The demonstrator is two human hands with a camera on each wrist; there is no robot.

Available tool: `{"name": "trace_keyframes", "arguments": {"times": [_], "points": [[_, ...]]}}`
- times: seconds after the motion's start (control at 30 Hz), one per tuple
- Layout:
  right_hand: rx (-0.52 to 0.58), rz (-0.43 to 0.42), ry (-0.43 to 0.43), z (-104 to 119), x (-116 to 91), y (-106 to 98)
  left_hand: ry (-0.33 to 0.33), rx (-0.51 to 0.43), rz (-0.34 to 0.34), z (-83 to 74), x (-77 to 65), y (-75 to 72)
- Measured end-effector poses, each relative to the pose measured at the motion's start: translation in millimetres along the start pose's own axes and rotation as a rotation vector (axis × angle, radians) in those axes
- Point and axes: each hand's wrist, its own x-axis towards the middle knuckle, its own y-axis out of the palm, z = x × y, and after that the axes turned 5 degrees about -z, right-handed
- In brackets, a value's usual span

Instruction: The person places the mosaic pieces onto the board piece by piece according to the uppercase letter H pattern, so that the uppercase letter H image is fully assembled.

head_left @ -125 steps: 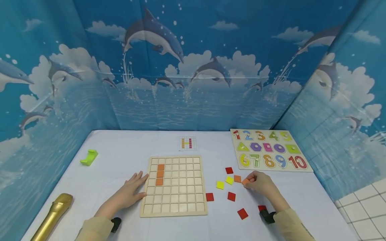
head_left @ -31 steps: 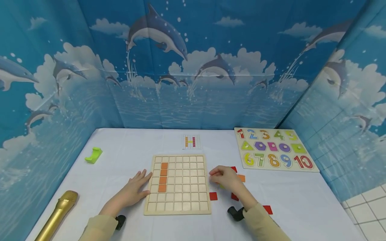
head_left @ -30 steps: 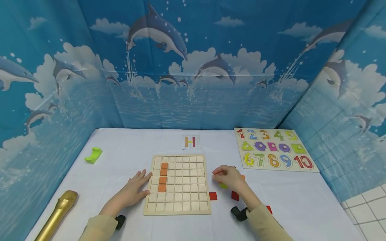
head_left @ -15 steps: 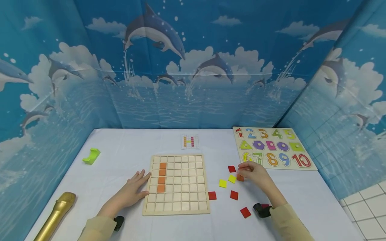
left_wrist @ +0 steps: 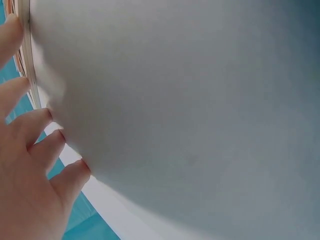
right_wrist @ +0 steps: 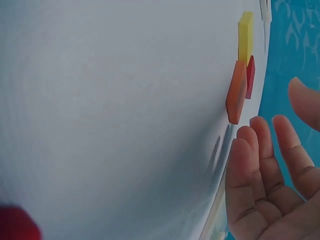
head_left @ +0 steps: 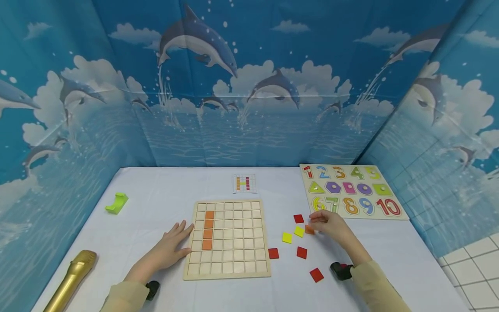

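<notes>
My left hand (head_left: pixel 167 247) lies with spread fingers at the left edge of the wooden grid board (head_left: pixel 238 274); thumb and fingers touch its frame in the left wrist view. Four-square column aside, orange tiles (head_left: pixel 208 234) fill part of the board's second column. My right hand (head_left: pixel 331 226) hovers beside a loose orange tile (head_left: pixel 309 230), its fingers loosely extended. In the right wrist view that orange tile (right_wrist: pixel 237 92) stands apart from the fingertips, and nothing is between thumb and fingers. Yellow tiles (head_left: pixel 287 238) and red tiles (head_left: pixel 302 252) lie left of this hand.
A small pattern card (head_left: pixel 244 183) lies behind the board. At the back right is a number-and-shape puzzle (head_left: pixel 352 188), close to my right hand. A gold microphone (head_left: pixel 72 277) and a green curved holder (head_left: pixel 116 203) are on the left.
A fourth orange tile has joined the column on the board since the oldest frame. My right hand has moved right, from beside the board to the loose orange tile. The left hand stays put.
</notes>
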Motion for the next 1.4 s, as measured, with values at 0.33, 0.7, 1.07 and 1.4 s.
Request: {"name": "trace_keyframes", "arguments": {"times": [0.33, 0.7, 1.07, 1.4], "points": [[-0.084, 0.021, 0.026, -1, 4, 4, -0.003, -0.005, -0.003, -0.8, -0.5, -1.2], [-0.197, -0.003, 0.02, -3, 4, 13, 0.006, -0.01, -0.006, -1.6, -1.3, -2.4], [-0.229, -0.003, 0.045, 0, 2, 13, 0.007, -0.003, 0.004, -0.9, 0.6, -5.9], [-0.208, 0.002, 0.061, 5, -2, 9, 0.0, -0.013, 0.024, -2.6, 2.7, -12.7]]}}
